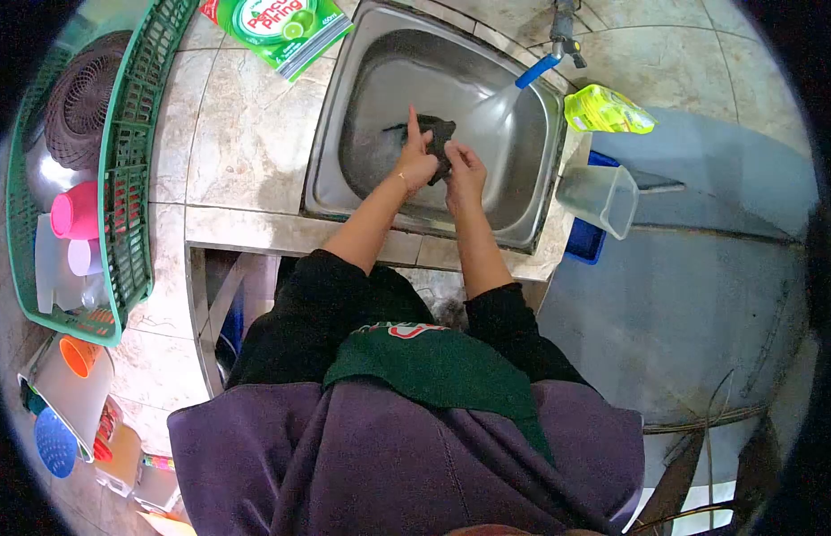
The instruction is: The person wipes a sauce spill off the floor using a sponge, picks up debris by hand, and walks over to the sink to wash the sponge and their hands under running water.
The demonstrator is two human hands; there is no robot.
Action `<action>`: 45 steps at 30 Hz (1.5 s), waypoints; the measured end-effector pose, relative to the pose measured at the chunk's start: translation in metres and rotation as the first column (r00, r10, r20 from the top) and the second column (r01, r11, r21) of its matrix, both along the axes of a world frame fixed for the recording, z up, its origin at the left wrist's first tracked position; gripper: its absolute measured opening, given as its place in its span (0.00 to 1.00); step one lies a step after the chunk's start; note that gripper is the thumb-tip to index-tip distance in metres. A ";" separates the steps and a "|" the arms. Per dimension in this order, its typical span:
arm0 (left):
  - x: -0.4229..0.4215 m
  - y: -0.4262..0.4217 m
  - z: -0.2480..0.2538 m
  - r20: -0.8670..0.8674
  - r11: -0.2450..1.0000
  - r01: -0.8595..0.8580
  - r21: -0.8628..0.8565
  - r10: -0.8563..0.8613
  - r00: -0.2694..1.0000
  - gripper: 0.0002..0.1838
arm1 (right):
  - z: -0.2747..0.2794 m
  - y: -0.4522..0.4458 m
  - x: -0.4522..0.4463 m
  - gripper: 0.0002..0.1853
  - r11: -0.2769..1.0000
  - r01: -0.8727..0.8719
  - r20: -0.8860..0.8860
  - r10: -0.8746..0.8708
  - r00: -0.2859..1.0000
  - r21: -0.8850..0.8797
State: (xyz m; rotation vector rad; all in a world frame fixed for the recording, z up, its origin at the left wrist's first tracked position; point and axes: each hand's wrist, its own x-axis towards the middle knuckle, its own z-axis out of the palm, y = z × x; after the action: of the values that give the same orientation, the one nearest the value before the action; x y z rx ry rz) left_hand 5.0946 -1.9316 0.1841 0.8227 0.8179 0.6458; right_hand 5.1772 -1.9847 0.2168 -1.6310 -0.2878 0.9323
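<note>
Over the steel sink (496, 183), both hands are on a dark, limp piece that looks like a cloth (442, 134). My left hand (417, 163) has its index finger stretched out, while its other fingers are curled against the cloth's left side. With fingertips pinched together, my right hand (466, 174) grips the cloth's right edge. A thin dark strip sticks out to the left, beyond the left hand. Water runs from the tap's blue nozzle (538, 70) into the basin, to the right of the hands.
A green dish-soap pouch (286, 27) lies on the tiles behind the sink's left corner. Left stands a green basket (130, 170) of dishes. On the right are a yellow-green packet (608, 109), a clear plastic container (603, 198) and a blue tray (583, 241).
</note>
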 end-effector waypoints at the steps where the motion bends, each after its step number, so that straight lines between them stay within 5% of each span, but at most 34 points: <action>1: -0.001 -0.001 0.003 -0.001 1.000 0.000 0.001 0.000 1.000 0.54 | 0.002 0.000 0.000 0.12 1.000 0.000 -0.001 0.000 1.000 0.001; 3: -0.004 -0.004 0.011 0.099 0.997 -0.011 -0.081 0.019 0.995 0.54 | 0.005 -0.002 0.003 0.08 0.992 0.024 -0.117 -0.038 0.992 -0.121; 10: -0.005 -0.010 0.019 0.129 0.993 -0.020 -0.113 0.035 0.991 0.56 | -0.010 -0.003 0.010 0.10 0.992 0.107 -0.185 -0.118 0.976 -0.072; 13: -0.006 -0.007 0.026 0.049 1.000 0.022 -0.009 -0.021 0.999 0.56 | -0.023 -0.006 0.018 0.08 0.978 0.199 -0.139 -0.205 0.969 -0.060; 16: -0.007 -0.003 0.031 0.037 0.999 -0.036 0.010 0.035 0.999 0.55 | -0.031 -0.018 0.034 0.08 0.959 0.211 -0.310 -0.263 0.914 -0.191; 19: -0.005 0.004 0.035 -0.207 0.974 0.097 0.204 -0.054 0.977 0.53 | -0.017 -0.025 0.029 0.06 0.971 0.157 -0.196 -0.191 0.962 -0.179; 21: -0.001 0.006 0.046 -0.512 0.817 0.342 0.464 -0.068 0.856 0.47 | -0.007 -0.022 0.019 0.05 0.970 0.170 -0.069 -0.184 0.981 -0.171; 22: -0.001 0.007 0.057 -0.511 0.821 0.336 0.462 -0.063 0.857 0.47 | -0.014 -0.021 0.020 0.05 0.971 0.163 -0.068 -0.177 0.982 -0.174; 24: 0.001 0.003 0.077 -0.693 0.631 0.627 0.456 -0.190 0.695 0.34 | -0.023 -0.017 0.022 0.11 0.995 0.101 -0.467 -0.081 0.881 0.018; 27: 0.004 -0.009 0.090 -0.789 0.491 0.731 0.473 -0.133 0.600 0.28 | -0.026 -0.017 0.025 0.11 0.998 0.066 -0.483 -0.052 0.874 0.011; 37: -0.022 -0.037 0.106 -0.776 0.400 0.723 0.563 -0.044 0.629 0.24 | -0.014 -0.007 0.022 0.14 0.995 -0.098 -0.591 0.074 0.803 -0.008; 39: -0.028 -0.037 0.097 -0.739 0.217 0.706 0.674 0.192 0.646 0.27 | -0.009 -0.005 0.022 0.14 0.993 -0.122 -0.611 0.095 0.786 -0.003; 43: -0.036 -0.033 0.096 -0.777 0.242 0.741 0.627 0.122 0.617 0.31 | 0.011 0.006 0.015 0.15 0.988 -0.156 -0.639 0.128 0.758 0.013; 45: -0.038 -0.035 0.103 -0.777 0.345 0.719 0.603 0.052 0.627 0.31 | 0.029 0.009 0.005 0.14 0.999 -0.031 -0.669 0.034 0.743 0.016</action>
State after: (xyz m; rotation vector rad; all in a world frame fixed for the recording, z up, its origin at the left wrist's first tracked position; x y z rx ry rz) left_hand 5.0561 -1.9665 0.2867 2.3554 0.8556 0.2639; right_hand 5.1819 -1.9752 0.2453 -1.1806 0.1879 1.4774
